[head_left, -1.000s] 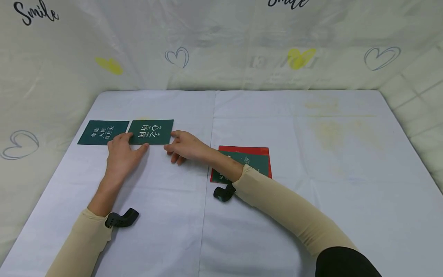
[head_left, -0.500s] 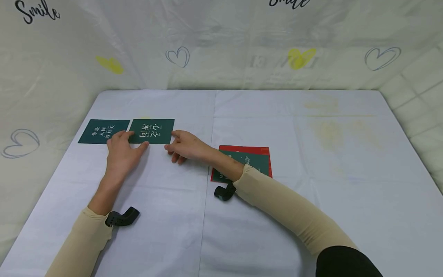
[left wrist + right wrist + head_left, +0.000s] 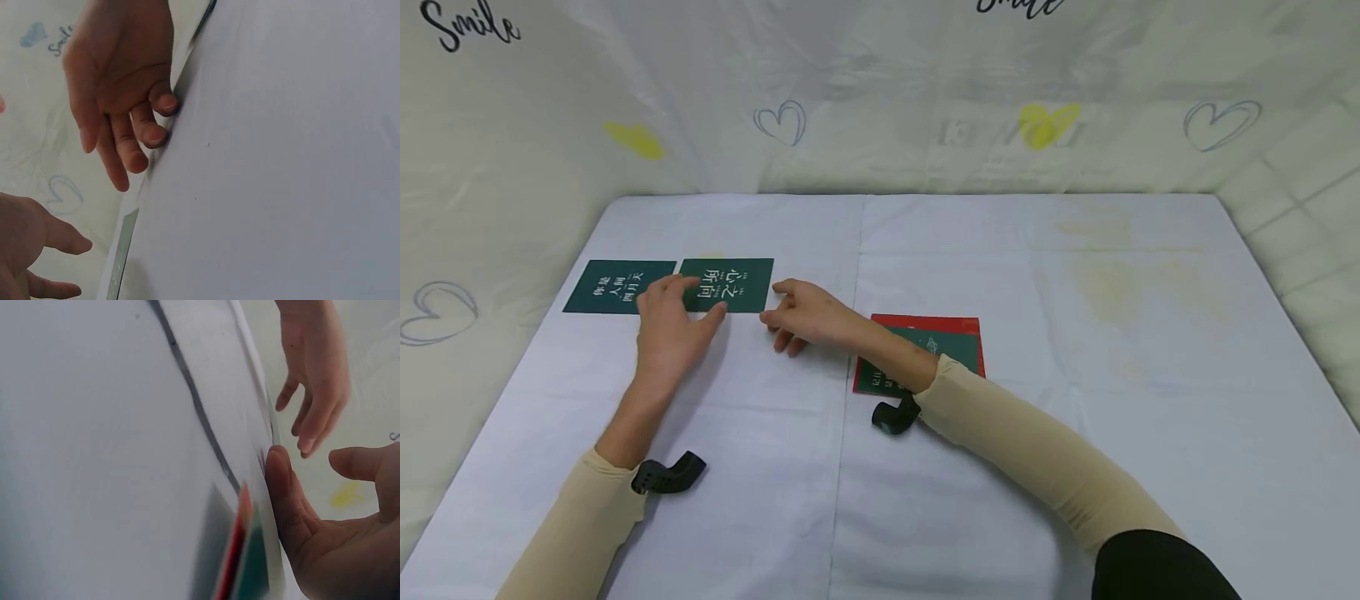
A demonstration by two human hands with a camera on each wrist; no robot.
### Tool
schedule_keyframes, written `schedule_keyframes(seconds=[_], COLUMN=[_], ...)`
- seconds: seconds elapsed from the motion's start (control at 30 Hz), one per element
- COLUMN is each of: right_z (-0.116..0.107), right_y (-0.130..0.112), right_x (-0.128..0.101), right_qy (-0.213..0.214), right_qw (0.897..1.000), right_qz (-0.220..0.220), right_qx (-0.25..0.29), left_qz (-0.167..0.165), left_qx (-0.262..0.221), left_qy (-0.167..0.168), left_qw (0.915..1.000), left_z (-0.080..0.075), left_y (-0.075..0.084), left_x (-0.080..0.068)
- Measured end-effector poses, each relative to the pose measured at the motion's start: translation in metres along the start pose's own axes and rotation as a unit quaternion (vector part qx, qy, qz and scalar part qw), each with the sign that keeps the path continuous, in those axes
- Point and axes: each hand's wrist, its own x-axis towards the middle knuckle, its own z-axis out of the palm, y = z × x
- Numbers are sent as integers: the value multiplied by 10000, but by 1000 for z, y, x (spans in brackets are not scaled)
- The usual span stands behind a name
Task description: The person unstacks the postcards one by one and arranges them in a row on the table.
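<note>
Two dark green cards with white lettering lie flat side by side at the table's far left in the head view, a narrow gap between them: the left card (image 3: 583,287) and the right card (image 3: 752,275). My left hand (image 3: 672,329) hovers at the right card's lower left corner, fingers spread and loosely bent, partly covering both cards. Just off that card's right edge is my right hand (image 3: 811,312), its index finger extended and the other fingers loosely bent. Both wrist views show the two hands facing each other, nothing held; the left hand (image 3: 25,244) appears at lower left.
A stack of green and red cards (image 3: 961,342) lies under my right forearm, partly hidden by it. A white cloth (image 3: 1075,467) covers the table. Behind stands a pale curtain (image 3: 880,83) with hearts and lettering. Black wrist cameras (image 3: 670,473) sit at both cuffs.
Both hands have shifted slightly, the left one drawing a little right and up from the card. The cards keep their places on the table.
</note>
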Motion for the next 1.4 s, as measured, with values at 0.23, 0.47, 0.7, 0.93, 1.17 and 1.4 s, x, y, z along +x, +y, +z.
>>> schedule_keyframes(seconds=[0.23,0.47,0.7,0.93,1.17,1.4], right_z=[-14,-26,-40,-52,-63,-70], right_y=[2,4,9,19,28,38], right_x=[-10,-27,-47,-65,-86,-106], right_qy=[245,476,759,1054,1327,1452], right_qw=[9978,9948,9917,9854,9763,9716], right_qz=[-254,-456,-705,-772,-751,-807], right_qx=[-556,-774,-766,-1095,-1539,-1687], left_qz=[412,1065,1498,1750,1981,2251], left_qx=[-297,-698,-856,-804,-549,-263], left_qy=[34,39,-143,-654,-1400,-1825], left_qw=[9987,9919,9849,9791,9686,9567], left_z=[10,27,43,53,56,62], left_y=[18,35,48,60,72,83], left_x=[0,-4,-7,-13,-19,-28])
